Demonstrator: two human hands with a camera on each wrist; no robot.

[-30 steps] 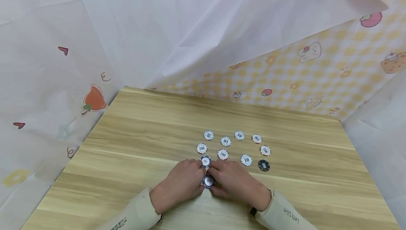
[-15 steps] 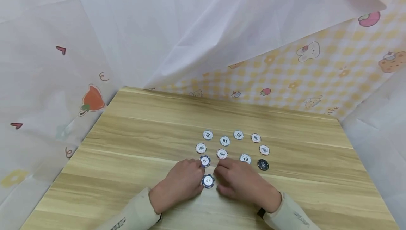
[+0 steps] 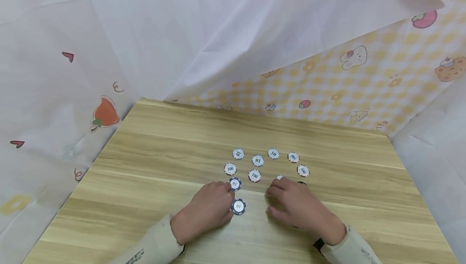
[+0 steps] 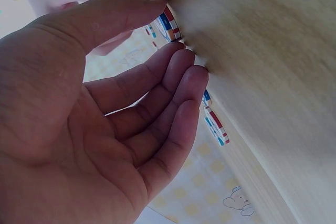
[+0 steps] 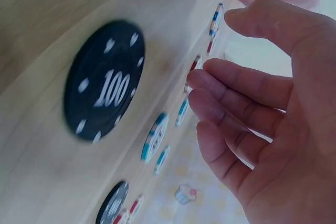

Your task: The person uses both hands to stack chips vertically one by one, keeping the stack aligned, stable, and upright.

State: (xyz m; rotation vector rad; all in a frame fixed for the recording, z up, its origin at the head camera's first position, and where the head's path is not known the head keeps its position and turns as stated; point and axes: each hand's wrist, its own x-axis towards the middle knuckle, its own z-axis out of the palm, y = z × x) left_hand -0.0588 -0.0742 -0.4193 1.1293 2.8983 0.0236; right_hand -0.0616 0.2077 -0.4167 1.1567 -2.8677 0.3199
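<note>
Poker chips (image 3: 255, 176): lying flat and scattered across the worktop (image 3: 153, 142), faces up, some showing "10" and others "100".
Left hand (image 3: 207, 203): resting beside the near blue chip (image 3: 238, 206), its thumb and fingers (image 4: 189, 87) curling to either side of the rim and seemingly pinching it.
Blue pair: the far blue chip (image 3: 235, 184) is sitting at 12 o'clock from the near one; a red-striped edge is showing against blue in the left wrist view, so the near one is probably sharing a stack.
Key relation: the near blue chip is lying at 3 o'clock from the left hand and 9 o'clock from the right hand (image 3: 300, 205); the left is being clearly the nearer, and a round chip is offering no long axis.
White 10 chip (image 3: 280, 177): peeking out at 11 o'clock from the right hand, partly hidden.
Right fingers (image 5: 252, 83): curving loosely, standing apart from the thumb, gripping nothing.
Black chips: one (image 3: 301, 182) is peeking out at 12 o'clock from the right hand; another (image 5: 105, 80) is filling the right wrist view at 10 o'clock.
</note>
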